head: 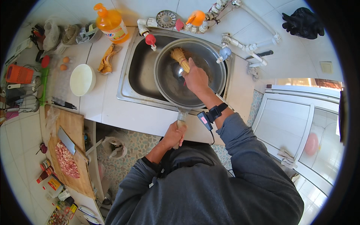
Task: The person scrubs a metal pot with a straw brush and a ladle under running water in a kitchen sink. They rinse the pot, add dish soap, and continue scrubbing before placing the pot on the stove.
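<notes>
A large grey metal wok (168, 81) rests over the right part of a stainless steel sink (140, 81), its handle pointing toward me. My left hand (173, 134) is wrapped around the wok handle (182, 114). Inside the wok, my right hand (197, 77) grips a straw pot brush (179, 56) by its bound shaft. The brush's bristles fan out toward the far left of the pan, against its inner surface. A shallow pool of water seems to lie in the bottom.
Above the sink are a red-handled tap (150, 40) and a blue-handled tap (225, 53). An orange soap bottle (112, 26), a yellow cloth (108, 60) and a white bowl (82, 80) stand left. A cleaver (66, 139) lies beside chopped meat (67, 161) on a wooden board (76, 119).
</notes>
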A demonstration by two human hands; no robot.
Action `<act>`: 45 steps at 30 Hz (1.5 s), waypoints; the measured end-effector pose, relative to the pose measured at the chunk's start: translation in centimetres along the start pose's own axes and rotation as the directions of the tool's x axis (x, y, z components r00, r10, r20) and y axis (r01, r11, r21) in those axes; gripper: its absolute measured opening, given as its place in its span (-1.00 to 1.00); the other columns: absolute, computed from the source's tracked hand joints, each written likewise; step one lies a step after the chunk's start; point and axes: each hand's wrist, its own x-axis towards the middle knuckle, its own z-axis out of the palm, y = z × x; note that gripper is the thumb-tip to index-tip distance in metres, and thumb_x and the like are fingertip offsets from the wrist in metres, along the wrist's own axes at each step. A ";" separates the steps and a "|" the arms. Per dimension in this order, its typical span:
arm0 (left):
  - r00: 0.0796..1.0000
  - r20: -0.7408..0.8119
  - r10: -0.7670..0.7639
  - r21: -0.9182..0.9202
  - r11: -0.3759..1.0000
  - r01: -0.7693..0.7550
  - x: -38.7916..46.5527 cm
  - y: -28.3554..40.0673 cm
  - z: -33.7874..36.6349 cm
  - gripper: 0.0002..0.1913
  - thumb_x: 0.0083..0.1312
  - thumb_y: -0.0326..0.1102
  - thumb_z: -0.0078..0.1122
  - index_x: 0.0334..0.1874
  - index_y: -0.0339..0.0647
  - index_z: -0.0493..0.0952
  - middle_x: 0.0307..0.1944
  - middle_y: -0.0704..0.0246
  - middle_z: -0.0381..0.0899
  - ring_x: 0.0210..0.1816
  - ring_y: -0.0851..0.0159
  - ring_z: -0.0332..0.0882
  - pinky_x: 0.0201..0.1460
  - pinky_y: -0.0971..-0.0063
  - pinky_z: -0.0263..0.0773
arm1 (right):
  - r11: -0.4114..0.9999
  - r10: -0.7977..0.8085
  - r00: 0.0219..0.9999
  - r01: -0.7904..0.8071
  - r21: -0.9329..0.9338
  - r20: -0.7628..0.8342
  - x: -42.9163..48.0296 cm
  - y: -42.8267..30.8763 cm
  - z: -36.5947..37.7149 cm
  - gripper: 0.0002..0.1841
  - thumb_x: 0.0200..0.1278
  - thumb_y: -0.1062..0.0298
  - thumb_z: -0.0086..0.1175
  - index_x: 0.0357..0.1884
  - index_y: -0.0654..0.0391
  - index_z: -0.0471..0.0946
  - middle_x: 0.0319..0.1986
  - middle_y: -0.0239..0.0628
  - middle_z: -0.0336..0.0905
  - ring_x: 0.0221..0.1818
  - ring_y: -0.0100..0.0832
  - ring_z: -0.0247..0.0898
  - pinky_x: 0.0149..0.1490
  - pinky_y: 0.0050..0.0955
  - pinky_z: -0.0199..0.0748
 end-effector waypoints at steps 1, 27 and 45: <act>1.000 0.011 0.017 0.000 1.000 -0.017 0.0 0.0 0.1 -0.75 0.63 -0.18 0.07 -0.09 -0.25 0.40 -0.57 0.40 0.42 -0.69 0.42 0.40 -0.70 0.46 0.37 | 0.994 0.108 0.993 -0.107 0.031 -0.041 -0.1 -0.3 0.2 -0.33 0.36 0.20 0.26 0.52 -0.03 0.39 -0.20 0.09 0.75 -0.11 0.12 0.71 -0.02 0.05 0.64; 0.993 -0.114 0.019 0.019 1.000 -0.017 -0.1 -0.4 1.6 -0.75 0.60 -0.15 0.13 -0.11 -0.21 0.42 -0.54 0.42 0.41 -0.68 0.44 0.39 -0.69 0.46 0.39 | 0.969 -0.241 0.958 0.246 -0.014 0.155 1.6 3.1 -3.3 -0.51 0.29 0.07 0.33 0.14 0.15 0.56 -0.17 0.00 0.77 -0.07 0.10 0.71 0.02 0.06 0.64; 0.975 -0.222 0.012 0.020 1.000 -0.008 -0.5 -0.1 2.6 -0.75 0.53 -0.14 0.22 -0.04 -0.16 0.46 -0.51 0.43 0.45 -0.66 0.42 0.40 -0.63 0.41 0.41 | 0.999 0.047 0.983 -0.044 -0.019 0.178 -10.6 16.4 -8.3 -0.43 0.31 -0.07 0.32 0.03 0.27 0.48 -0.10 0.16 0.63 -0.03 0.15 0.64 0.09 0.08 0.57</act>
